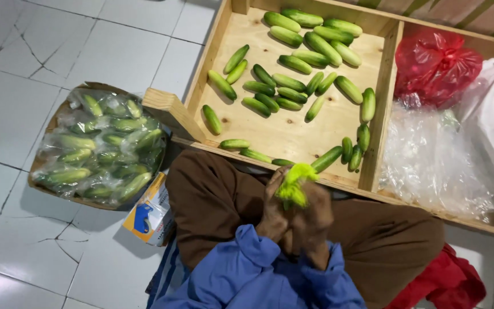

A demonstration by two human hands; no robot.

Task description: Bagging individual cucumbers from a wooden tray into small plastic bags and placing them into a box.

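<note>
Your wooden crate has smooth plank walls and a raised rim; glossy oblong cucumbers lie scattered on its floor, with bare board open toward its near-left corner. Left of the crate, a round basket holds crinkly bagged cucumbers. Just at the crate's near rim, your left hand and right hand press together, both clamped on a fuzzy yellow-green string bundle

Loose cucumbers in tray, bagged ones left.
</note>
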